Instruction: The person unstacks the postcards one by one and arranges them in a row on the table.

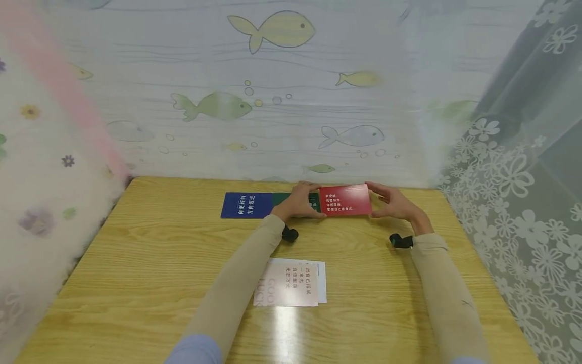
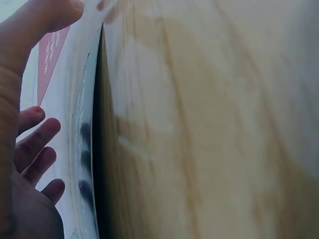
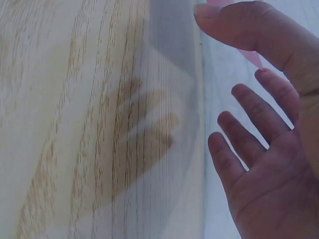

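Note:
A red card (image 1: 345, 200) with white printed characters is held between both hands near the back of the table. On its left edge, the left hand (image 1: 300, 202) grips with thumb and index finger at the corners. The right hand (image 1: 394, 203) holds the opposite short edge the same way, its other fingers (image 3: 241, 130) spread apart in the right wrist view. Behind the left hand lies a dark green card (image 1: 283, 198), partly covered by it. A blue card (image 1: 245, 205) with white characters adjoins the green one on the left.
Nearer the front of the wooden table (image 1: 136, 283), a pale pink card (image 1: 291, 288) overlaps a white one (image 1: 322, 283), partly behind the left forearm. A fish-patterned curtain (image 1: 273, 141) hangs along the back edge. Lacy fabric (image 1: 532, 227) borders the right side.

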The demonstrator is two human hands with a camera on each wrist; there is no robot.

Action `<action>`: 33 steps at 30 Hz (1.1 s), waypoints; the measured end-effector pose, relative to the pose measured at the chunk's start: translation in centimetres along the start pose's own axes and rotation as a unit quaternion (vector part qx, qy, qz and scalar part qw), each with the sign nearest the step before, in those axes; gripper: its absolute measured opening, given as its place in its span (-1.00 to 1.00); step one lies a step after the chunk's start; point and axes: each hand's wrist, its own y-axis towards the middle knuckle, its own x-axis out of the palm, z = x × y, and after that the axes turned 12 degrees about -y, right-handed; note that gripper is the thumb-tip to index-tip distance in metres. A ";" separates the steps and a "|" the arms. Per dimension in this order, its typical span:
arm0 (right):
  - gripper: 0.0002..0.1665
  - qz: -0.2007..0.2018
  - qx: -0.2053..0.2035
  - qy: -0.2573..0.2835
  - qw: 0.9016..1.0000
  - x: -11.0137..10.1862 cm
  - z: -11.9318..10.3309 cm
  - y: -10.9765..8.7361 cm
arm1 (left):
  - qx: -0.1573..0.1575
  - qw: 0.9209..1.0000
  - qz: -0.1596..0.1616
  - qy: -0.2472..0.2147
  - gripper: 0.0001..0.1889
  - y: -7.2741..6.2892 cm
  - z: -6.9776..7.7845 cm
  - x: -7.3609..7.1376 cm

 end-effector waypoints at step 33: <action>-0.13 0.088 0.009 -0.045 0.995 3.8 -5.7 -2.6 | 0.062 0.997 -0.005 0.036 -0.01 -6.6 1.6 -2.4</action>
